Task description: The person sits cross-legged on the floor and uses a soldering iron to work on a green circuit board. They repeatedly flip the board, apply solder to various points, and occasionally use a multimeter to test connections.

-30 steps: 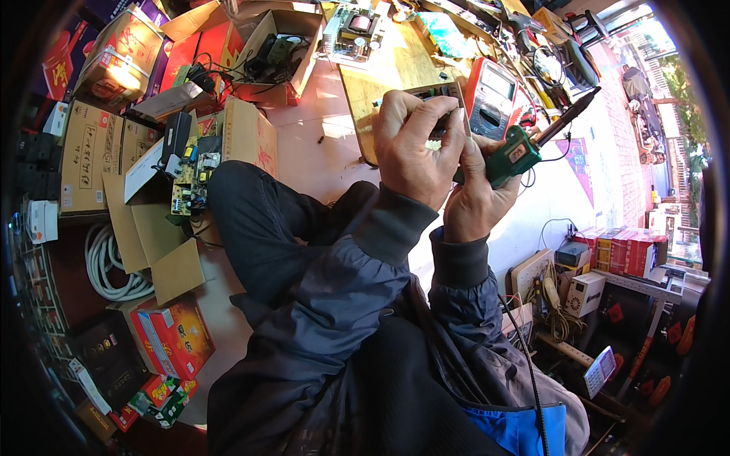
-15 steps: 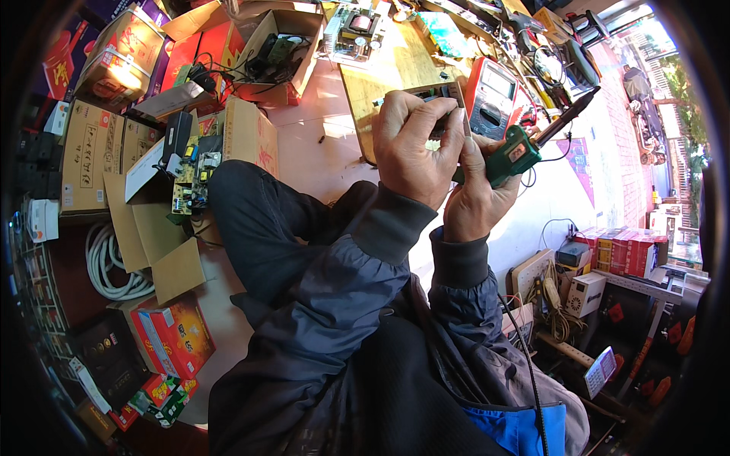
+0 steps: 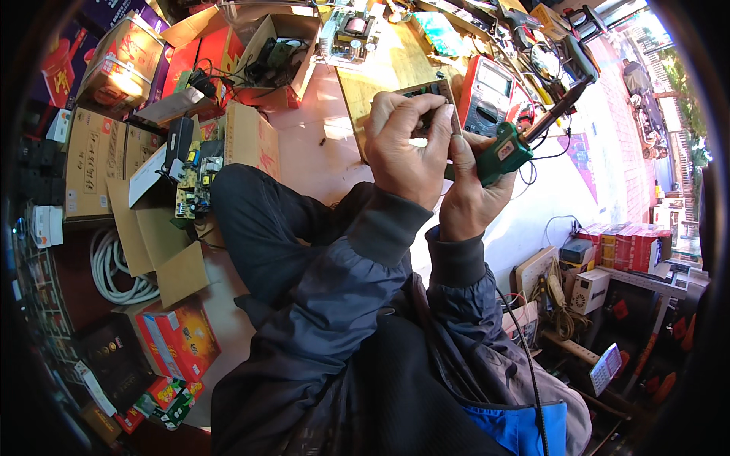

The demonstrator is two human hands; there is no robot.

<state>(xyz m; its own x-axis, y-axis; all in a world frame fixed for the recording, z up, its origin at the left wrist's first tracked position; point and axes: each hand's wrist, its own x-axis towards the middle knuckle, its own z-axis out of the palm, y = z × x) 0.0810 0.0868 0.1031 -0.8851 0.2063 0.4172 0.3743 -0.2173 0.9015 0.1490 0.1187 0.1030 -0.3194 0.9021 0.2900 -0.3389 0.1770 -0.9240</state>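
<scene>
My left hand (image 3: 411, 152) is closed, its thumb and index finger pinched at the edge of a circuit board (image 3: 447, 89) tilted up over the workbench. Dark components show on the board's far side, and my fingers hide much of it. Close beside it, my right hand (image 3: 475, 197) grips a soldering iron (image 3: 503, 154) with a green handle. The iron's dark tip points up and to the right, away from the board. My right thumb rests against the board's lower end. Whether the left fingertips also pinch some small part cannot be made out.
Beyond my hands, the wooden bench (image 3: 357, 99) bears a red multimeter (image 3: 487, 91), a larger circuit board with a transformer (image 3: 353, 34) and several tools. Cardboard boxes (image 3: 95, 159) and a coiled white cable (image 3: 114, 266) lie left. A shelf (image 3: 646, 281) stands right.
Both hands have shifted slightly left with the board and the soldering iron. My left thumb and index finger now press closer against the board's edge. The iron's handle sits a little lower.
</scene>
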